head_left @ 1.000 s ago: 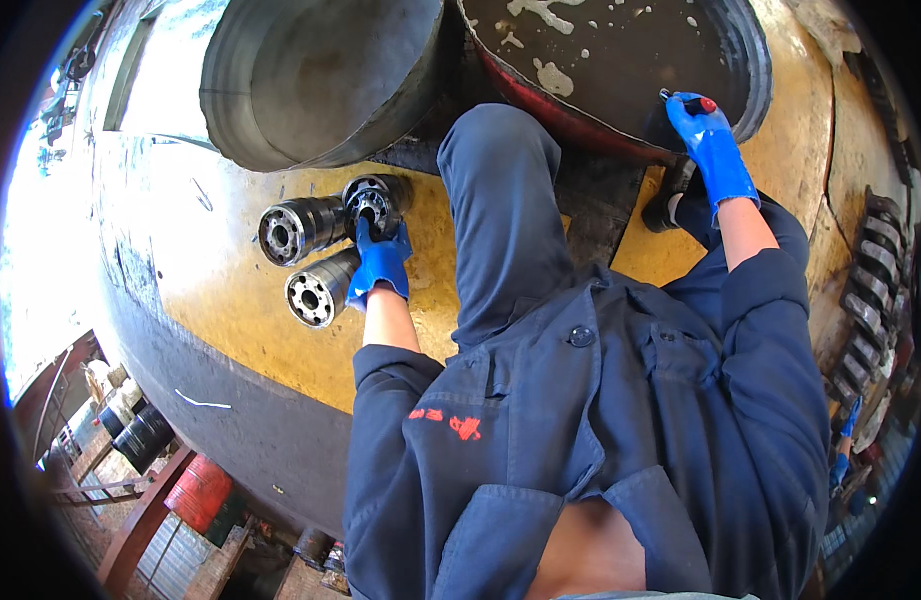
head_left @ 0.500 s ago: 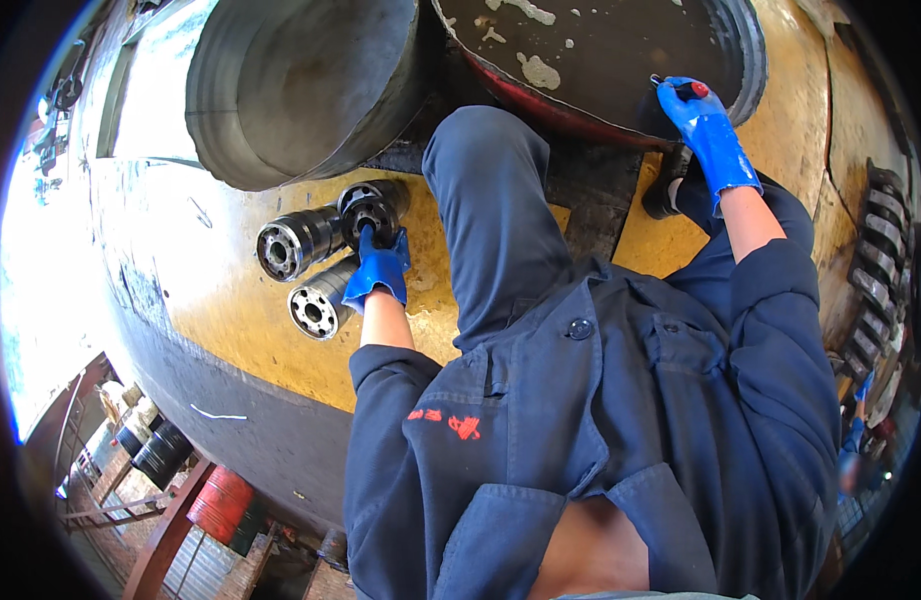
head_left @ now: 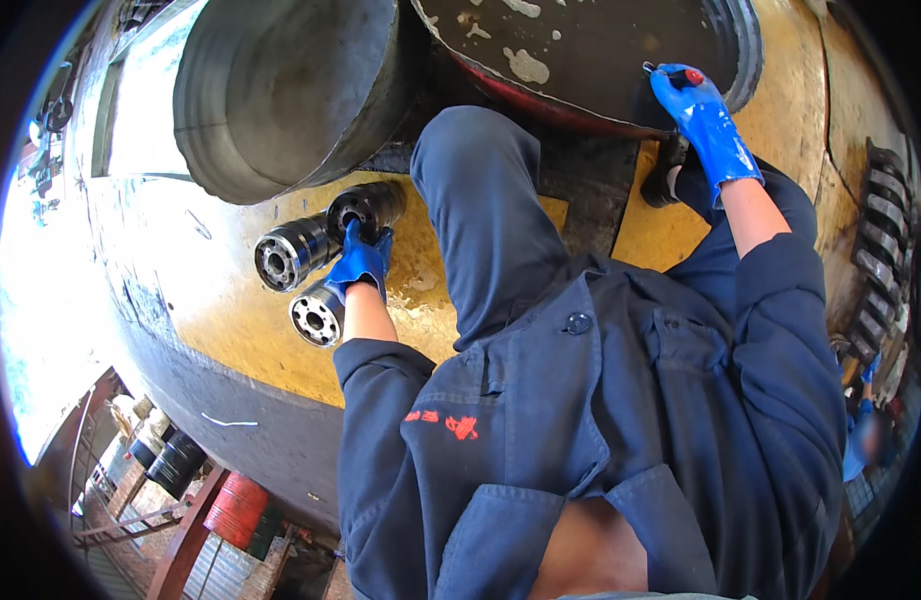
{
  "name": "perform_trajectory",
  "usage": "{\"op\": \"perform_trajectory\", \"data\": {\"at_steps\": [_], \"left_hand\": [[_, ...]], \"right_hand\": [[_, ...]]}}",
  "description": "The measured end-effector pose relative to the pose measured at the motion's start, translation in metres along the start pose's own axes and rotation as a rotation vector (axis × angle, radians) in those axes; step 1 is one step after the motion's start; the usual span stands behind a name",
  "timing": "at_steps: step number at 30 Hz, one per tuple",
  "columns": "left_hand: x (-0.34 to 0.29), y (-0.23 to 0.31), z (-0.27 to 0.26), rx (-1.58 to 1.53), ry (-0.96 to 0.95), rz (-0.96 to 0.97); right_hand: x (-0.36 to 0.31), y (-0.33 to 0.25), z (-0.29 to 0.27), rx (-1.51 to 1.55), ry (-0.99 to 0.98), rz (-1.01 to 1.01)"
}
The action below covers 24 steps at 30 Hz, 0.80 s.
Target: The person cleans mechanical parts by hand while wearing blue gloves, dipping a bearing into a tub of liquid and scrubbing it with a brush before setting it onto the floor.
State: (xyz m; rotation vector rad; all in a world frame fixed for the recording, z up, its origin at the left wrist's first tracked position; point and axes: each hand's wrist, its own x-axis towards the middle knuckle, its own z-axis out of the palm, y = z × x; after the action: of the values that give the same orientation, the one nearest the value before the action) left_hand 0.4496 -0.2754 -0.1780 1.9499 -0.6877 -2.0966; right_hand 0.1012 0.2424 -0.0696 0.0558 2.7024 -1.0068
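My left hand, in a blue rubber glove, has its fingers at the center hole of a dark ribbed metal cylinder and grips its end. Two similar cylinders lie beside it: one to the left and another with a shiny holed face, partly behind my glove. At the right, my blue-gloved right hand is closed around a tool with a red end. A small metal tip sticks out past the fingers. This hand is over the rim of a drum of murky liquid.
A large open metal drum leans at the upper left, next to the liquid-filled one. My knee is between the hands. Ridged dark metal stands at the far right. Red and black barrels are at the lower left.
My left hand and the cylinder it grips have moved slightly left, toward the other cylinders. My right hand stays at the drum's rim, holding the tool. The whole view has shifted a little.
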Motion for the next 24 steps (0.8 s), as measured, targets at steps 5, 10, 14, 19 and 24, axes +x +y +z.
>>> {"op": "perform_trajectory", "data": {"at_steps": [5, 10, 14, 19, 24], "left_hand": [[-0.023, 0.004, -0.024, 0.411, -0.349, 0.192], [-0.068, 0.015, -0.008, 1.494, 0.081, 0.816], [-0.078, 0.033, 0.047, 2.063, 0.343, 0.92], [-0.034, 0.074, 0.057, 2.445, -0.22, 1.644], [-0.015, 0.073, 0.098, 2.78, -0.263, 1.025]], "right_hand": [[0.003, 0.02, -0.001, 0.03, -0.028, -0.018], [-0.008, 0.011, -0.004, -0.097, 0.073, -0.061], [-0.01, 0.007, -0.01, -0.092, 0.065, -0.087], [-0.008, -0.014, -0.007, -0.101, -0.065, -0.012], [-0.008, 0.003, -0.002, -0.077, 0.017, -0.097]]}}
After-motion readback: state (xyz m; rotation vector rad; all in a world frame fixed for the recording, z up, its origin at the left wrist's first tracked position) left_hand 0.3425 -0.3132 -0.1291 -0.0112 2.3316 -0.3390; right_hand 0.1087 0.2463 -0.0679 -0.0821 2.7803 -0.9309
